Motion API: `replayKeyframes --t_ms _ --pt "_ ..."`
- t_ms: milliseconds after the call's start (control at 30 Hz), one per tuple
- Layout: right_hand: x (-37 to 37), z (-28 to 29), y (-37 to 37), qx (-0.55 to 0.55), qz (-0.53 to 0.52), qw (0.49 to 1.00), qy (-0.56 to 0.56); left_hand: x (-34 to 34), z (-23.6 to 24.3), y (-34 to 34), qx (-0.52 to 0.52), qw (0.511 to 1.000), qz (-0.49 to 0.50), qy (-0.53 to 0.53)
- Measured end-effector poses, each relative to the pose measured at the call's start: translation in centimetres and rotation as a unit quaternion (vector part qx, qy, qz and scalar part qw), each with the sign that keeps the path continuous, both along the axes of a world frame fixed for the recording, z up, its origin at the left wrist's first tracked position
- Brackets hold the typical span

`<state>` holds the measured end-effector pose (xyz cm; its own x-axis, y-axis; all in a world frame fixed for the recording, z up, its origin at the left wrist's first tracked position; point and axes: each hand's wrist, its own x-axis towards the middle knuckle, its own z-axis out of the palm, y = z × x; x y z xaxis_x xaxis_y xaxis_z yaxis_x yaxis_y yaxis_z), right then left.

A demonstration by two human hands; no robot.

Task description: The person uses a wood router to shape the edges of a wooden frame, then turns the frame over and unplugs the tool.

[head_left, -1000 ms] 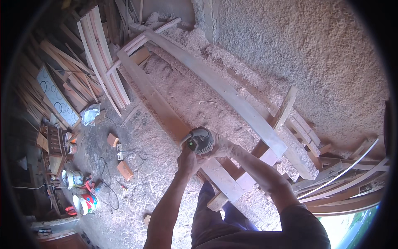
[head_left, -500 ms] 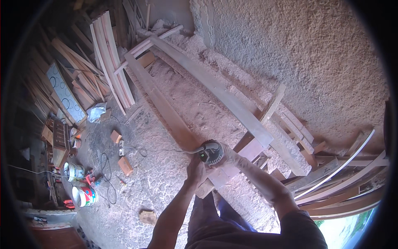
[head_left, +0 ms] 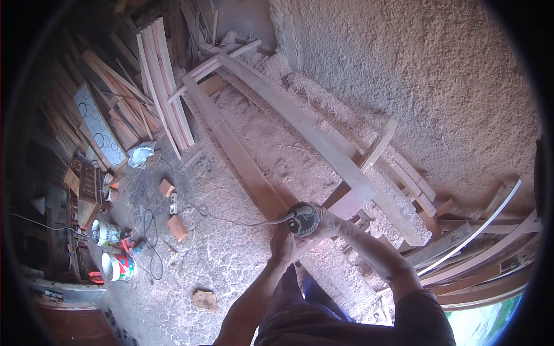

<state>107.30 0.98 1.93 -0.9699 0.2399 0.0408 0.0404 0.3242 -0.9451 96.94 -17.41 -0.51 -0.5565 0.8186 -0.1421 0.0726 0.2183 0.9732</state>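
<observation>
Both my hands grip a dark, round-topped corded power tool [head_left: 303, 219] with a ribbed edge. My left hand [head_left: 283, 242] closes on its near left side, and my right hand [head_left: 330, 224] wraps its right side. Beneath it, the near end of a long reddish-brown plank [head_left: 239, 155] is mostly hidden by the tool and hands. The tool's underside and most fingertips are out of sight. From its left side a thin grey cord [head_left: 242, 223] runs across the floor. A pale crosspiece [head_left: 349, 205] lies just beyond my right hand.
A second long plank [head_left: 306, 127] lies to the right, nearer the rough wall [head_left: 404, 63]. Boards [head_left: 164, 81] lean at the far left. Buckets [head_left: 120, 267], a power strip [head_left: 173, 202] and wood blocks [head_left: 177, 228] stand on the left floor. Curved timber strips [head_left: 485, 271] pile up at right.
The view has shifted a little, moving the surroundings on the left rightward and down. The tool and both hands sit slightly farther right and lower in the picture. The plank's near end is now more covered.
</observation>
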Motion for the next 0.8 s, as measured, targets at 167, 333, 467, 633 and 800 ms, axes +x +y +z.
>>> replayKeyframes --t_ms 167,333,467,633,800 --pt "0.4 -0.1 2.3 -0.026 0.066 0.995 -0.065 3.0 0.6 0.8 -0.011 0.930 0.044 0.364" --pt "-0.2 1.6 2.0 -0.042 0.073 0.994 -0.075 3.6 0.4 0.0 0.006 0.917 0.083 0.391" --pt "0.1 0.8 1.0 0.023 0.042 0.997 -0.053 2.0 0.1 -0.9 -0.043 0.917 0.032 0.394" --pt "0.2 -0.6 -0.5 0.059 0.008 0.998 -0.002 -0.3 0.8 -1.3 -0.101 0.903 -0.050 0.415" --pt "-0.9 -1.1 -1.4 -0.009 -0.016 1.000 -0.001 -2.9 -0.8 -1.3 -0.069 0.917 -0.038 0.390"
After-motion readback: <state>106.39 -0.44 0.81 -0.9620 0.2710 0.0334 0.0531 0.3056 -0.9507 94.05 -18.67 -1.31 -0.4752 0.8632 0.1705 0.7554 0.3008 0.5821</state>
